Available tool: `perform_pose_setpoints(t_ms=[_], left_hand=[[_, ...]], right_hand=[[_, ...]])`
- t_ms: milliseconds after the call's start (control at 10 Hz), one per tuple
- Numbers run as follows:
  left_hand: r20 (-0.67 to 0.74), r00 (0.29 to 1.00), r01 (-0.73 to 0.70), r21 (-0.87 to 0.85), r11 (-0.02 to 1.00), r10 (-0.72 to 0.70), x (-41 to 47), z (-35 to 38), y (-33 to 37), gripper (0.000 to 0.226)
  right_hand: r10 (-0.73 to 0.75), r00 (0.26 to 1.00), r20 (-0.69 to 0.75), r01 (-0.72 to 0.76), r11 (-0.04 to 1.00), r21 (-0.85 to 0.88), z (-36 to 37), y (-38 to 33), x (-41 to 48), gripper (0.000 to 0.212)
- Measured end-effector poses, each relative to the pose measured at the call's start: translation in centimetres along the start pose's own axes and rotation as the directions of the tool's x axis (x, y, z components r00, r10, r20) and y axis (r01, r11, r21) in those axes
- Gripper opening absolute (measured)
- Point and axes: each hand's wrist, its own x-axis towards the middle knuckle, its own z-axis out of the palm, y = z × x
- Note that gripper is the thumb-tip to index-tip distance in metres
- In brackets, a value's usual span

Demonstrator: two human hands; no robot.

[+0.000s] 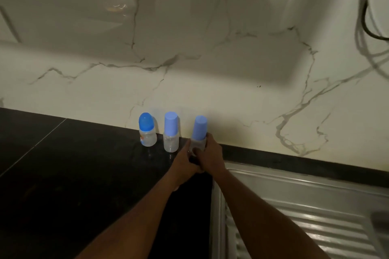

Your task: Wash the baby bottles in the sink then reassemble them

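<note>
Three clear baby bottles stand in a row on the black counter against the marble wall. The left bottle has a rounded dark-blue cap. The middle bottle has a tall pale-blue cap. The right bottle, with the same pale-blue cap, tilts slightly and is held at its clear body by both hands. My left hand wraps it from the left and my right hand grips it from the right. My fingers hide most of its clear body.
A steel sink drainboard with ridges lies at the lower right, next to the counter. The white veined marble backsplash rises behind the bottles. Dark cables hang at the upper right.
</note>
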Motion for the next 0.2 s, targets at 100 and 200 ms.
perform_pose_setpoints(t_ms=[100, 200], left_hand=[[0.007, 1.000, -0.004, -0.046, 0.999, 0.004, 0.42, 0.06, -0.72, 0.084], [-0.037, 0.998, -0.044, -0.030, 0.999, 0.043, -0.12, 0.09, -0.94, 0.087]], right_hand=[[0.035, 0.999, 0.018, -0.036, 0.999, 0.017, 0.23, 0.41, -0.03, 0.046], [0.122, 0.993, 0.001, -0.121, 0.988, 0.095, 0.70, 1.28, -0.18, 0.076]])
